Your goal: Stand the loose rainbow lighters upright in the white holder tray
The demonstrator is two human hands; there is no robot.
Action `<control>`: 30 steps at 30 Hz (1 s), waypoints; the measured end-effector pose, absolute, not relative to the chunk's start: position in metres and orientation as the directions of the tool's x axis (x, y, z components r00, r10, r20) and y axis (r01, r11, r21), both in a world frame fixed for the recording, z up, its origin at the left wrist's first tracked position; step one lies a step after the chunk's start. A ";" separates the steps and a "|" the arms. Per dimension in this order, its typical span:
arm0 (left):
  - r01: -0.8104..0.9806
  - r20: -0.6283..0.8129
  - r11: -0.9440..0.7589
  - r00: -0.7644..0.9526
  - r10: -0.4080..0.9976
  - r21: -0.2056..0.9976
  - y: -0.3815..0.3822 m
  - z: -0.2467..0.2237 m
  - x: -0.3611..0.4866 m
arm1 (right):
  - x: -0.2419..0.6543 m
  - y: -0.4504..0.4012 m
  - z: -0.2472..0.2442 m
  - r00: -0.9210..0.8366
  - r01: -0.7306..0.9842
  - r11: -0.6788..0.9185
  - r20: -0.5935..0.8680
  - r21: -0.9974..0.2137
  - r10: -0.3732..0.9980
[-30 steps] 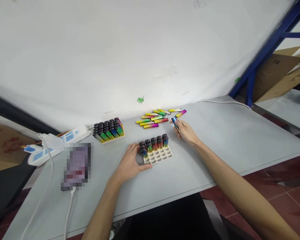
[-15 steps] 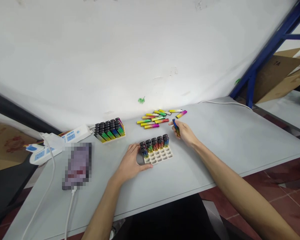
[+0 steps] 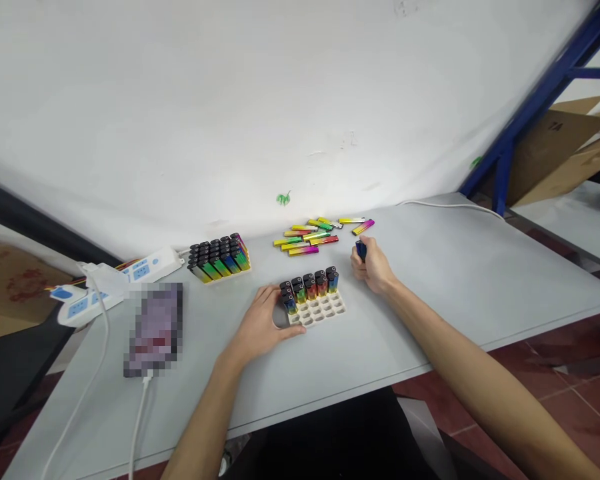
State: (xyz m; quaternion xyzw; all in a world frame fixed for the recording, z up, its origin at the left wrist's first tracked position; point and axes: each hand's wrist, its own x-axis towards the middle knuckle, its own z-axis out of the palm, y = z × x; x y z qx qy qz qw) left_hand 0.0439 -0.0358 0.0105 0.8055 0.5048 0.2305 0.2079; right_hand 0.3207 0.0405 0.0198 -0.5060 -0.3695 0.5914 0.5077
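Observation:
My left hand (image 3: 261,325) braces the left side of a cream tray (image 3: 325,308), thumb along its front edge and fingers at its back left corner. Several black-topped lighters (image 3: 310,288) stand upright in the tray's back holes and down part of its left side; the front holes are bare. To the right of the tray, my right hand (image 3: 375,267) is closed round a lighter (image 3: 361,250) with a blue upper body, held roughly upright. Its lower part is hidden by the fingers. Loose yellow, green, red and purple lighters (image 3: 310,239) lie behind, by the wall.
A second tray packed with upright lighters (image 3: 220,259) stands at the back left. A white power strip (image 3: 165,265), a blurred-out phone (image 3: 155,330) and a white charging cable (image 3: 136,427) lie on the left. Blue metal posts (image 3: 503,167) and cardboard boxes (image 3: 555,153) stand at right.
My right hand has drawn slightly right, and its fingers have wrapped further round the lighter, which now stands more upright. My left hand stays on the tray.

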 end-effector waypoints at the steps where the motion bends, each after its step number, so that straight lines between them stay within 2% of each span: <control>1: 0.717 0.161 -0.403 0.384 0.909 0.569 -0.036 0.011 0.044 | 0.321 0.040 0.021 0.031 -0.235 -0.205 -0.219 -0.950 0.975; 13: 0.708 0.157 -0.395 0.378 0.912 0.585 -0.036 0.009 0.042 | 0.317 0.038 0.021 -0.012 -0.237 -0.227 -0.230 -0.945 0.973; 23: 0.711 0.168 -0.401 0.377 0.911 0.578 -0.036 0.010 0.044 | 0.316 0.041 0.015 0.017 -0.211 -0.247 -0.257 -0.946 0.966; 26: 0.715 0.176 -0.407 0.378 0.909 0.568 -0.036 0.009 0.044 | 0.317 0.042 0.013 0.052 -0.108 -0.134 -0.140 -0.985 0.989; 30: 0.721 0.174 -0.414 0.386 0.906 0.556 -0.036 0.009 0.044 | 0.325 0.032 0.028 0.060 0.201 0.103 0.118 -0.974 0.991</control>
